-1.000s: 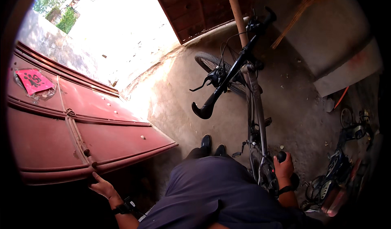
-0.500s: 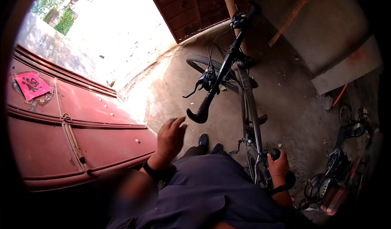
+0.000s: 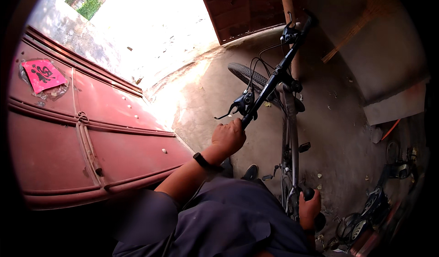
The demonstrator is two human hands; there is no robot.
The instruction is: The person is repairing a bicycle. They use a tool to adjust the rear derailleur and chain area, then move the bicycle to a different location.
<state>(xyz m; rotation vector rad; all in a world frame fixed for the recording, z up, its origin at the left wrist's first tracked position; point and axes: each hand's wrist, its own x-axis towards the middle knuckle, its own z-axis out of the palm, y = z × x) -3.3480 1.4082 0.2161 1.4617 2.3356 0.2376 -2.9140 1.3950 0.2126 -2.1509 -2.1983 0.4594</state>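
Note:
A dark bicycle (image 3: 291, 120) stands to my right, its front wheel (image 3: 254, 78) pointing toward the bright doorway. My left hand (image 3: 229, 137) is closed around the left grip of the handlebar (image 3: 275, 76), just behind the brake lever (image 3: 224, 115). The fingers wrap over the grip and hide most of it. Lower right, my right hand (image 3: 310, 206) clasps the black saddle (image 3: 309, 193) of the bicycle. The rounded front of the saddle shows above my thumb, while its rear is partly covered by the hand.
On the left is a red metal door leaf (image 3: 123, 152) with a bolt. A dark red door leaf (image 3: 233, 12) and a wooden pole (image 3: 286, 3) stand ahead. At the right are a straw broom (image 3: 352, 33), a pale board (image 3: 395, 105) and a small dark bike-like vehicle (image 3: 372, 202).
My left hand has reached forward and right from open air and taken hold of the left handlebar grip. My right hand stays on the saddle. The view has shifted slightly.

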